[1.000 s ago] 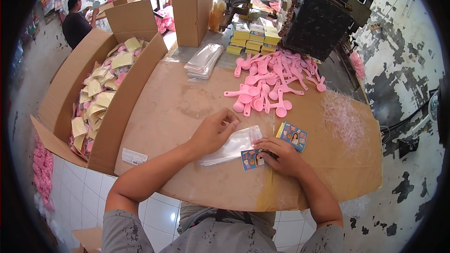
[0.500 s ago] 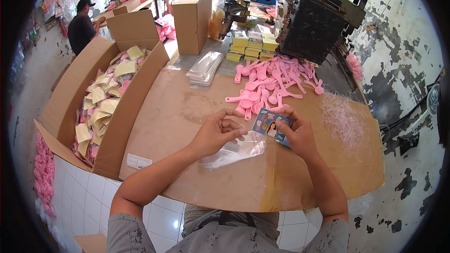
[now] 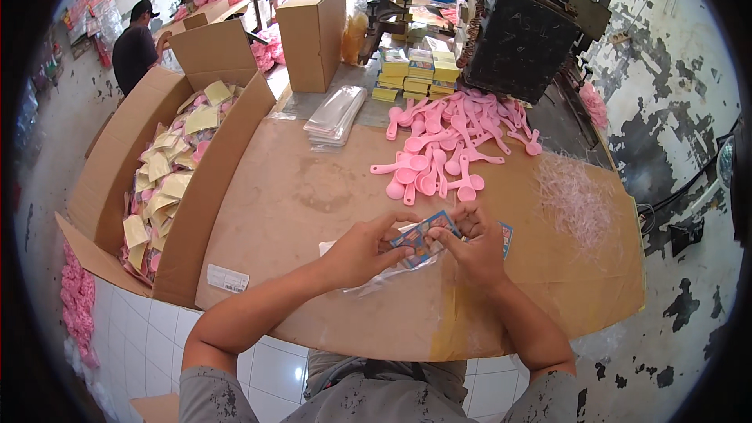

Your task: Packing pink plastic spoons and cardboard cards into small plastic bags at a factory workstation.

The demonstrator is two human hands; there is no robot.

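A small blue printed card (image 3: 427,236) is held tilted between my two hands, above the middle of the cardboard-covered table. My left hand (image 3: 364,252) pinches its left end, thumb on top. On its right part rests the thumb of my right hand (image 3: 475,249), whose fingers are curled. A second blue card (image 3: 507,240) sticks out past the right hand; whether that hand holds it cannot be made out. Clear plastic bags (image 3: 372,285) lie beneath the hands, partly hidden by them. Just beyond is a heap of pink measuring spoons (image 3: 439,158).
An open carton (image 3: 227,180) of filled packets stands left. Behind are clear bags (image 3: 335,117), stacked cards (image 3: 415,70), a tall box (image 3: 313,39) and a black machine (image 3: 521,43). Plastic shreds (image 3: 576,204) lie right. Other people work in the background.
My left hand has moved right and closed on the card's left end. The card has shifted slightly left and down, and a second card now shows beyond my right hand.
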